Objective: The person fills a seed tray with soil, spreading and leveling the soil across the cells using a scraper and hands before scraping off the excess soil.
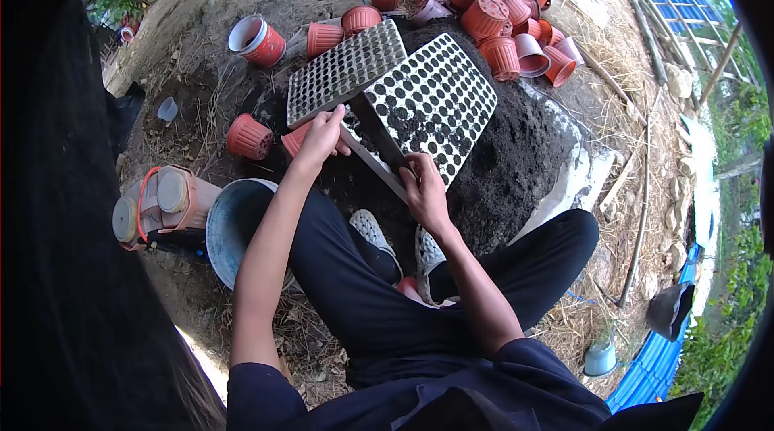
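A white seedling tray (476,112) with rows of round cells full of dark soil lies tilted in front of my knees. My left hand (324,139) is closed round its near left edge. In my right hand (427,191) is the lower end of a dark flat strip (376,134), which lies across the tray near that edge. Loose soil is scattered over the cells beside the strip. Behind and to the left, a second seedling tray (347,68) touches the first. What the strip is made of cannot be made out.
Dark soil (512,169) is heaped right of the tray on a pale sheet (576,169). Many reddish pots (486,18) are piled behind. A bucket (222,229) and a container with an orange handle (171,193) stand at left. Sticks and straw lie at right.
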The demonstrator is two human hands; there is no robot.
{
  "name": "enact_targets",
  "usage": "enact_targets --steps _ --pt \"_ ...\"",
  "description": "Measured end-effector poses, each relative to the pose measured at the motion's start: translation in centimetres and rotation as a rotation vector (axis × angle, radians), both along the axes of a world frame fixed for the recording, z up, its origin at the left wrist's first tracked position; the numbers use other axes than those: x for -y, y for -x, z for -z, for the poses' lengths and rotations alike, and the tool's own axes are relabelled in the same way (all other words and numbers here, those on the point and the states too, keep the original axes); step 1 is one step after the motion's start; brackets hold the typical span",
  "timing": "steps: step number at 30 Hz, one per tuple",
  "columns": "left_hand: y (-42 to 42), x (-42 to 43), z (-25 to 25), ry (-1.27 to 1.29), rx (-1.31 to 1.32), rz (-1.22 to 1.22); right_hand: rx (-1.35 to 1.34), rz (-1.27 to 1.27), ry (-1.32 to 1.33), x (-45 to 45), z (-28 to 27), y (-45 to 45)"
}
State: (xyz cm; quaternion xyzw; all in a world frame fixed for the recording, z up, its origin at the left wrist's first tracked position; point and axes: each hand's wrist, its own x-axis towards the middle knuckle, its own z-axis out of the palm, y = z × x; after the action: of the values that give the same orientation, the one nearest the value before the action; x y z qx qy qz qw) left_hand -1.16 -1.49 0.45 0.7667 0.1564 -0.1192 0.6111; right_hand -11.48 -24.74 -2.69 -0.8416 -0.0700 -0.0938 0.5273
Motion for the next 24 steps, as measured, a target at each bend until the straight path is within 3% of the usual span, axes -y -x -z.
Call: enact_targets --steps 3,8,12,22,24 --pt "-0.1 0.0 -0.2 0.001 -0.022 0.008 0.053 0.023 0.006 0.1 0.4 -0.1" --pt "0.3 0.1 -0.6 0.008 0.007 0.025 -0.136 0.426 -0.165 0.5 1.3 -0.7" --pt "0.1 0.0 -0.5 0.021 -0.002 0.025 -0.197 0.316 -0.095 0.2 1.6 0.5" --pt "0.5 0.7 -2.2 -0.034 -0.006 0.043 -0.006 0.086 0.050 -1.2 -0.7 1.3" --pt "0.4 0.1 -1.9 0.015 -0.017 0.110 -0.087 0.186 -0.129 -0.4 -0.3 0.7"
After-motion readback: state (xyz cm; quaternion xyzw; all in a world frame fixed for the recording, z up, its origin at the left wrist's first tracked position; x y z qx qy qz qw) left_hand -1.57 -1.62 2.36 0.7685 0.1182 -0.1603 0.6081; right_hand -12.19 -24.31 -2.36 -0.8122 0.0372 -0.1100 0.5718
